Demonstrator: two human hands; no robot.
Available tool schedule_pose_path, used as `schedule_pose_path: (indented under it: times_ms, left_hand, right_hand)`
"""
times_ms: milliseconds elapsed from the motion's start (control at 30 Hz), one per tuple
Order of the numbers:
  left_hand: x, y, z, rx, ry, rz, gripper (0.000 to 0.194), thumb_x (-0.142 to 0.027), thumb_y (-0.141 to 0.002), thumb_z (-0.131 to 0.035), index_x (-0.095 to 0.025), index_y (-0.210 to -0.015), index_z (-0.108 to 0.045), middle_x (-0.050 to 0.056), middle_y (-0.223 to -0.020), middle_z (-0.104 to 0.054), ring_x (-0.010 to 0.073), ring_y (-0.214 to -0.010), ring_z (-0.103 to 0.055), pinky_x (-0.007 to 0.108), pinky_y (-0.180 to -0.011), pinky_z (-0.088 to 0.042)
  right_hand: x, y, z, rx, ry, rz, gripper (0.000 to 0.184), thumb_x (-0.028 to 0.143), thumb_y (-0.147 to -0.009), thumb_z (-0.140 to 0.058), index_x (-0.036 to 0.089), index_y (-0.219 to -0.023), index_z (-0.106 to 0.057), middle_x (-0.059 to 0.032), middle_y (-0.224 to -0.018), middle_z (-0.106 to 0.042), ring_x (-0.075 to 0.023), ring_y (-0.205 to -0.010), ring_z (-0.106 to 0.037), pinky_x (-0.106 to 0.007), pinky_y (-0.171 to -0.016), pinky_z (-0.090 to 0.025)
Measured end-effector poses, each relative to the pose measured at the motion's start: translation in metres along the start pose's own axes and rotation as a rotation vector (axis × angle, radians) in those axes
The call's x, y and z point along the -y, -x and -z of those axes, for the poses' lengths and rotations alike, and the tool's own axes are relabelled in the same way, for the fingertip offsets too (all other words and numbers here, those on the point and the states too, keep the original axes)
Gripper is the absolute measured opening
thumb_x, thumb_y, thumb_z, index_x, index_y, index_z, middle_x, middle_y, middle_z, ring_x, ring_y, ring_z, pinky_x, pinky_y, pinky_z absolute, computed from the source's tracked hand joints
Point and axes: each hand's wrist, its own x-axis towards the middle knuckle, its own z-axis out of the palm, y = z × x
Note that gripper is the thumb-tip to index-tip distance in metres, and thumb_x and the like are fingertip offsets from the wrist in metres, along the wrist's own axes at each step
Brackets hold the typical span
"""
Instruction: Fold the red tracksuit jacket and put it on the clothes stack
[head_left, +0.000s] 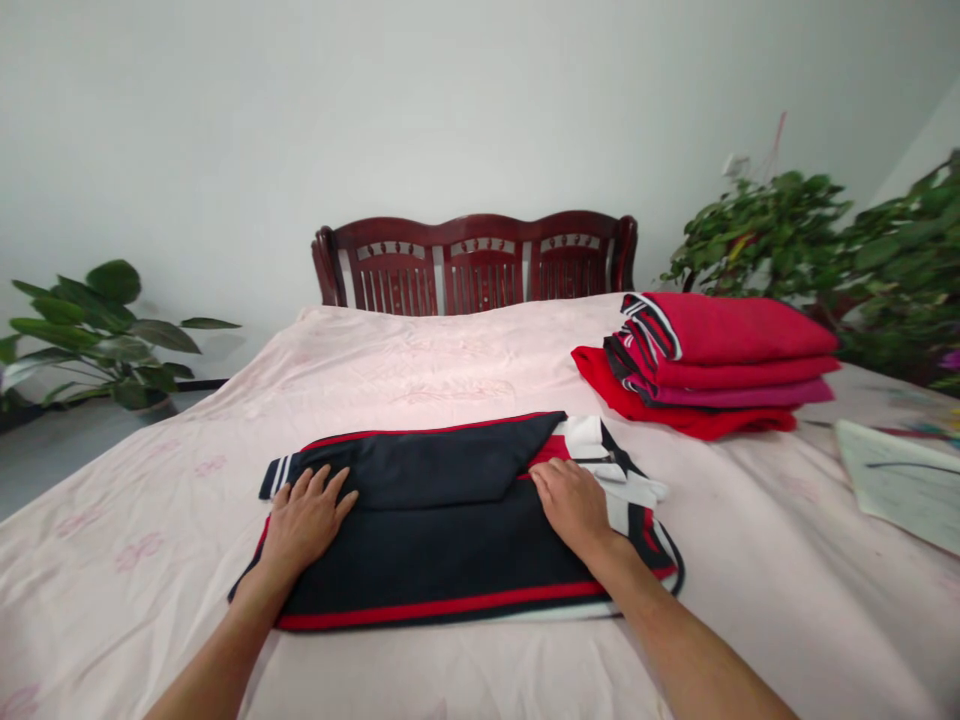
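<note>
A navy garment with red and white trim (427, 560) lies folded on the pale pink bedsheet (135, 560), its upper layer folded over at an angle. My left hand (306, 518) rests flat on the navy cloth near the left side, fingers spread and nothing gripped. My right hand (574, 505) presses flat on the fold's right end, beside a white and red striped part of the garment (622, 490). Neither hand closes on the cloth. A neat stack of folded red and magenta garments (720, 345) sits on the bed beyond my right hand.
A dark wooden headboard (476, 265) stands at the bed's far end against a white wall. Leafy potted plants stand at the left (97, 335) and right (772, 235). A pale sheet of paper (900, 480) lies at the bed's right side.
</note>
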Motion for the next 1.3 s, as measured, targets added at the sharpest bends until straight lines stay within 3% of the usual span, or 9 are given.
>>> schedule_pose_path:
  times_ms: [133,367,500,600,833,1033,1200,1300]
  left_hand:
    - [-0.005,0.001,0.005,0.004,-0.024,0.014,0.052,-0.046,-0.097,-0.041,-0.024,-0.143,-0.051,0.014,-0.148,-0.051,0.0355,-0.138,-0.041,0.052,-0.109,-0.033]
    - [-0.005,0.001,0.004,-0.003,-0.020,0.024,0.050,-0.046,-0.098,-0.040,-0.025,-0.142,-0.052,0.012,-0.148,-0.051,0.0344,-0.139,-0.041,0.051,-0.109,-0.033]
    - [-0.005,0.001,0.003,-0.032,-0.020,0.061,0.052,-0.047,-0.098,-0.038,-0.025,-0.144,-0.049,0.014,-0.152,-0.045,0.0344,-0.142,-0.037,0.055,-0.111,-0.031]
    - [-0.005,0.002,0.002,-0.059,-0.006,0.082,0.051,-0.046,-0.098,-0.038,-0.027,-0.145,-0.048,0.014,-0.152,-0.045,0.0356,-0.143,-0.036,0.059,-0.111,-0.029]
    - [-0.005,0.001,0.000,-0.056,0.002,0.075,0.049,-0.044,-0.097,-0.041,-0.027,-0.141,-0.053,0.013,-0.149,-0.049,0.0372,-0.141,-0.037,0.060,-0.110,-0.030]
    - [-0.004,0.001,0.002,-0.053,-0.016,0.061,0.048,-0.042,-0.097,-0.041,-0.025,-0.140,-0.054,0.012,-0.147,-0.051,0.0361,-0.139,-0.039,0.055,-0.108,-0.035]
    - [-0.003,0.001,0.001,-0.054,-0.019,0.055,0.049,-0.043,-0.097,-0.040,-0.025,-0.140,-0.054,0.012,-0.147,-0.051,0.0358,-0.139,-0.040,0.053,-0.107,-0.037]
    - [-0.002,0.000,0.000,-0.049,-0.022,0.050,0.049,-0.043,-0.097,-0.039,-0.025,-0.141,-0.053,0.012,-0.147,-0.051,0.0356,-0.139,-0.040,0.052,-0.107,-0.037]
  right_hand:
    - [0.019,0.002,0.011,-0.112,-0.037,0.084,0.029,0.021,-0.098,-0.041,0.023,-0.110,-0.067,-0.0058,-0.102,-0.068,-0.0219,-0.098,-0.060,-0.032,-0.087,-0.042]
    - [0.025,-0.002,-0.010,-0.002,-0.077,0.308,0.037,0.012,-0.091,-0.049,0.026,-0.120,-0.067,-0.0048,-0.123,-0.064,-0.0208,-0.101,-0.062,-0.033,-0.088,-0.049]
    - [0.011,-0.014,-0.019,-0.078,-0.225,0.286,0.033,0.011,-0.092,-0.046,0.023,-0.108,-0.072,-0.0043,-0.112,-0.070,-0.0191,-0.100,-0.065,-0.032,-0.088,-0.052]
    - [-0.004,-0.018,-0.019,-0.180,-0.342,0.290,0.035,0.010,-0.093,-0.042,0.021,-0.109,-0.071,-0.0056,-0.113,-0.070,-0.0180,-0.104,-0.065,-0.032,-0.093,-0.052]
    - [-0.021,-0.007,-0.028,-0.047,-0.224,0.324,0.036,0.010,-0.092,-0.044,0.022,-0.111,-0.072,-0.0047,-0.117,-0.071,-0.0223,-0.105,-0.065,-0.040,-0.095,-0.051]
    - [-0.012,0.010,-0.009,-0.131,-0.282,0.242,0.032,0.009,-0.091,-0.046,0.021,-0.103,-0.073,-0.0061,-0.104,-0.072,-0.0219,-0.100,-0.062,-0.038,-0.092,-0.048]
    - [-0.016,0.034,0.001,0.117,-0.543,0.222,0.026,0.010,-0.086,-0.055,0.024,-0.096,-0.073,-0.0025,-0.096,-0.069,-0.0176,-0.093,-0.064,-0.030,-0.084,-0.050]
    - [-0.025,0.042,0.002,0.191,-0.654,0.173,0.022,0.012,-0.084,-0.058,0.024,-0.093,-0.074,-0.0030,-0.096,-0.069,-0.0176,-0.093,-0.064,-0.030,-0.085,-0.049]
